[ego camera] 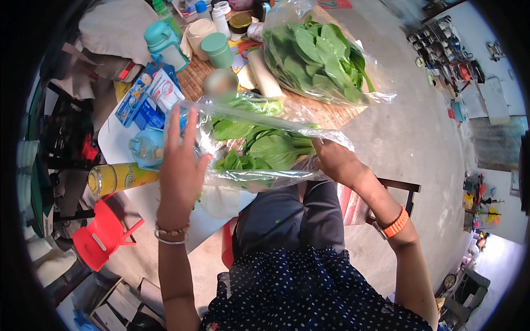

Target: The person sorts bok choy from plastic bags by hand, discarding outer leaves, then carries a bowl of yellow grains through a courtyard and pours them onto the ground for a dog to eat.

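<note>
A clear plastic bag (256,180) with leafy green vegetables (273,151) in or behind it spans the space between my hands. At its left end my left hand (180,165) is raised with the fingers apart, against or just in front of the film. My right hand (337,161) is closed around the bag's right end, near the pale stems; its fingertips are partly hidden. Beyond, a second clear bag (281,78) full of leafy greens (327,53) lies on the wooden tabletop.
A green-lidded jar (217,50), a teal jug (165,45) and bottles (220,22) crowd the table's far side. A yellow can (120,178) lies on its side at the left, by a light-blue container (147,147). A red chair (99,238) stands on the floor at lower left.
</note>
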`<state>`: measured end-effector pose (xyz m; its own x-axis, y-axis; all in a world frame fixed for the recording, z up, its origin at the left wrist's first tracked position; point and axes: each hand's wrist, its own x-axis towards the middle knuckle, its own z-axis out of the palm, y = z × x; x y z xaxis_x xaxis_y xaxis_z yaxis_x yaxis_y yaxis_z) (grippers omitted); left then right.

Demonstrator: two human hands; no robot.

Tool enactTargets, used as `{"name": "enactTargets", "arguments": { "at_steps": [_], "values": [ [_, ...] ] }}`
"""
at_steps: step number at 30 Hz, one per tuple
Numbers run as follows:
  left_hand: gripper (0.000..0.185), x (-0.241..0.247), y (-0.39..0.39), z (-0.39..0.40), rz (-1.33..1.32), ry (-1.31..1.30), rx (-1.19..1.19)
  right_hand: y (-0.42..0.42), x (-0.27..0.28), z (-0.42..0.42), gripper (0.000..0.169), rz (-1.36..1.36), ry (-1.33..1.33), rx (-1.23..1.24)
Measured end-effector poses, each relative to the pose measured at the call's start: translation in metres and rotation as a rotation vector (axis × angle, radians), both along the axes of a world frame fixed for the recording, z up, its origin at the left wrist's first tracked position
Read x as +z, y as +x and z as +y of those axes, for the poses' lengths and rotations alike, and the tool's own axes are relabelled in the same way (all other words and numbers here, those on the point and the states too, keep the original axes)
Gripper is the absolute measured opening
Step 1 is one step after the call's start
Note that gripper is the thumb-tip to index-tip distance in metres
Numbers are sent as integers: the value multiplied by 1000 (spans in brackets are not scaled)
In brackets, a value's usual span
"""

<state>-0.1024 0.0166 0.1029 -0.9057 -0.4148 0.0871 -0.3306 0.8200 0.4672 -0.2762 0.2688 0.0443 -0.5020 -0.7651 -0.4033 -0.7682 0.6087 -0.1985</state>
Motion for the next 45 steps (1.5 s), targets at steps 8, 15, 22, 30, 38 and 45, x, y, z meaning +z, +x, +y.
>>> {"name": "enactTargets", "arguments": {
  "at_steps": [8, 15, 22, 30, 38, 45],
  "values": [
    [63, 12, -6, 46, 47, 137, -166, 15, -14, -28, 9, 206, -88, 177],
    [56, 0, 12, 37, 24, 70, -131, 1, -29, -36, 35, 39, 63, -26],
    [43, -15, 8, 42, 92, 202, -105, -8, -20, -28, 47, -455, -492, -312],
    [22, -20, 3, 60, 172, 222, -204, -15, 11, -47, 36, -1126, -599, -698],
    [31, -40, -9, 103, 389, 1293, 88, 44, 33, -43, 27, -1206, -837, -696],
    [22, -62, 17, 121, 391, 1695, 312, 87, 24, -39, 16, -986, -955, -777]
  ]
}}
